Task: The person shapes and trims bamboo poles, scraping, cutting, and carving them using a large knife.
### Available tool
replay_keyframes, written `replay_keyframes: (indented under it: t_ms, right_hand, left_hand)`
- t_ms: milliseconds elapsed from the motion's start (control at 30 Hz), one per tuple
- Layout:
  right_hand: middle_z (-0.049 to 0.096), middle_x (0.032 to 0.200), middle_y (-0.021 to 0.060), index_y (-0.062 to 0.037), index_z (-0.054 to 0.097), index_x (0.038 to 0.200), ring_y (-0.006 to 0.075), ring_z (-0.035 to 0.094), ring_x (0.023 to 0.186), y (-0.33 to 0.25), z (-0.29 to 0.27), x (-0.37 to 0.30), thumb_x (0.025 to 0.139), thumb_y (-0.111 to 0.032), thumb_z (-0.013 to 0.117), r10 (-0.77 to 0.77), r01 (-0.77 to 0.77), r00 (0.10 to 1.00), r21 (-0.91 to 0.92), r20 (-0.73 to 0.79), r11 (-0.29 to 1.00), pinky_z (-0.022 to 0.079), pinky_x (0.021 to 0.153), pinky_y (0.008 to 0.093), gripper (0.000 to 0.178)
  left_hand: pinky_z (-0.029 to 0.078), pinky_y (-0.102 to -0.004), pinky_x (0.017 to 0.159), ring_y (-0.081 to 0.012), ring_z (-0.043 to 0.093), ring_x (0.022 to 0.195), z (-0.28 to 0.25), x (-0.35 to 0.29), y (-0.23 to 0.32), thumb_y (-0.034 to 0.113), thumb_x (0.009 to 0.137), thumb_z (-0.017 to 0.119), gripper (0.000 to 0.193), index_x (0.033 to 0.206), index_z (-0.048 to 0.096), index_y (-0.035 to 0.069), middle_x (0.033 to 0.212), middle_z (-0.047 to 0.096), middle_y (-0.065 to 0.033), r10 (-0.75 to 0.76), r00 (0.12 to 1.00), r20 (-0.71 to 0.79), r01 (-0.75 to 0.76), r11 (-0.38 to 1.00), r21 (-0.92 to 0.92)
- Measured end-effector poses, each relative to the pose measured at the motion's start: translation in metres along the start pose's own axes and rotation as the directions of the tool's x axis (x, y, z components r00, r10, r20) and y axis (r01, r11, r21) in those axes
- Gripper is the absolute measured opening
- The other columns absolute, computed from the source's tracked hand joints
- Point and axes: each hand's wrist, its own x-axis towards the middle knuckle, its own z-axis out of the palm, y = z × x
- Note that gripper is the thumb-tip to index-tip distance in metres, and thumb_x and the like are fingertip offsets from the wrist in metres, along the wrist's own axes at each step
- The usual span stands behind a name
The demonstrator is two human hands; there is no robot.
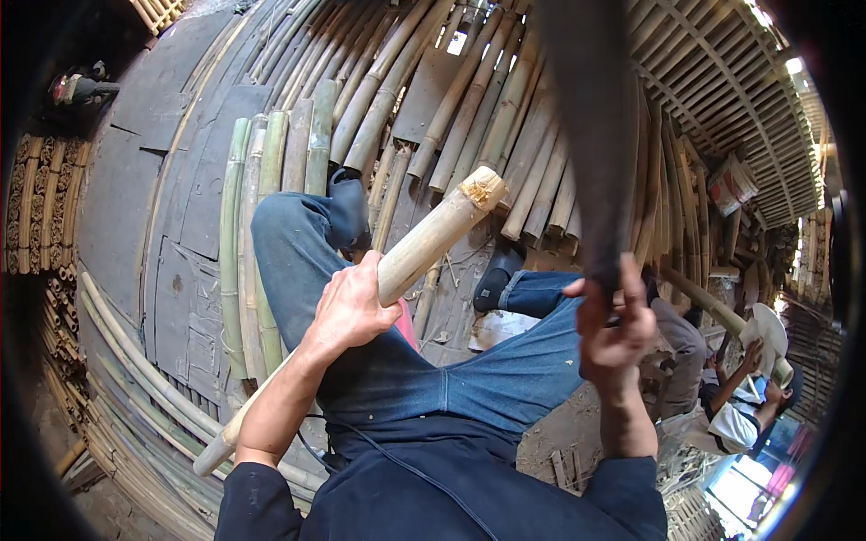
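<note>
My left hand [350, 305] is wrapped round a pale bamboo pole [435, 233], which slants across my left thigh. The pole's upper end has a rough, chipped cut face; its lower end [216, 451] sticks out past my left forearm. On the right, my right hand [615, 329] grips a long, dark machete [591, 117] that stands raised, its broad blade running out of the top of the view. Blade and fingers are slightly blurred, and the handle is mostly hidden in the hand. The blade is apart from the pole.
Rows of bamboo poles [388, 77] lie beyond my knees, with greenish poles [271, 162] by my left leg. Curved strips [153, 388] lie at lower left. A woven bamboo panel [722, 81] leans at upper right. Another person [735, 415] sits at far right beside a thick pole.
</note>
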Motion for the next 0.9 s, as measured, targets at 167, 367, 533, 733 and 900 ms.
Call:
replay_keyframes:
  t_ms: [167, 367, 533, 733, 900]
  right_hand:
    - [0.064, 0.075, 0.0150, -0.0082, 0.051, 0.139, 0.0280, 0.065, 0.061, 0.051, 0.019, -0.014, 0.094, -0.004, 0.060, 0.166, 0.113, 0.900, -0.584, 0.403, 0.804, 0.055, 0.056, 0.0376, 0.046]
    - [0.056, 0.064, 0.0108, -0.0146, 0.051, 0.142, 0.0260, 0.058, 0.053, 0.038, 0.010, 0.017, 0.093, -0.008, 0.062, 0.077, 0.126, 0.931, -0.509, 0.358, 0.851, 0.050, 0.050, 0.0402, 0.050]
    - [0.063, 0.073, 0.0118, -0.0101, 0.057, 0.137, 0.0231, 0.059, 0.056, -0.004, 0.011, 0.030, 0.085, 0.002, 0.067, -0.155, 0.246, 0.958, -0.410, 0.243, 0.878, 0.052, 0.054, 0.0372, 0.054]
    - [0.060, 0.075, 0.0147, -0.0183, 0.045, 0.143, 0.0288, 0.065, 0.056, 0.072, 0.012, -0.002, 0.094, -0.007, 0.052, 0.164, 0.256, 0.859, -0.684, 0.485, 0.684, 0.057, 0.046, 0.0394, 0.050]
    - [0.062, 0.065, 0.0170, -0.0153, 0.053, 0.137, 0.0324, 0.069, 0.065, 0.082, 0.011, 0.029, 0.098, -0.013, 0.053, 0.306, -0.014, 0.909, -0.713, 0.284, 0.701, 0.057, 0.052, 0.0442, 0.039]
  left_hand:
    - [0.051, -0.0496, 0.085, -0.0456, 0.065, 0.095, 0.010, -0.007, 0.000, 0.015, 0.069, 0.071, 0.045, 0.107, 0.055, -0.002, 0.093, 0.068, -0.0286, 0.009, 0.999, 0.041, -0.010, 0.999, 0.040]
    - [0.051, -0.0494, 0.082, -0.0452, 0.065, 0.093, 0.008, -0.006, 0.008, 0.013, 0.067, 0.071, 0.044, 0.105, 0.055, -0.001, 0.090, 0.067, -0.0273, 0.018, 0.994, 0.109, -0.027, 0.996, 0.088]
    - [0.051, -0.0487, 0.082, -0.0448, 0.065, 0.094, 0.009, -0.005, 0.002, 0.013, 0.068, 0.070, 0.043, 0.106, 0.055, -0.001, 0.091, 0.067, -0.0272, 0.029, 0.999, 0.033, -0.030, 0.999, 0.026]
    - [0.051, -0.0493, 0.085, -0.0441, 0.065, 0.098, 0.015, -0.004, -0.003, 0.013, 0.069, 0.071, 0.046, 0.110, 0.054, 0.000, 0.094, 0.068, -0.0275, -0.047, 0.996, 0.075, 0.038, 0.992, 0.117]
    - [0.050, -0.0505, 0.085, -0.0456, 0.064, 0.096, 0.007, -0.013, 0.001, 0.014, 0.069, 0.072, 0.048, 0.111, 0.053, 0.000, 0.093, 0.068, -0.0274, 0.031, 0.990, 0.135, -0.046, 0.993, 0.112]
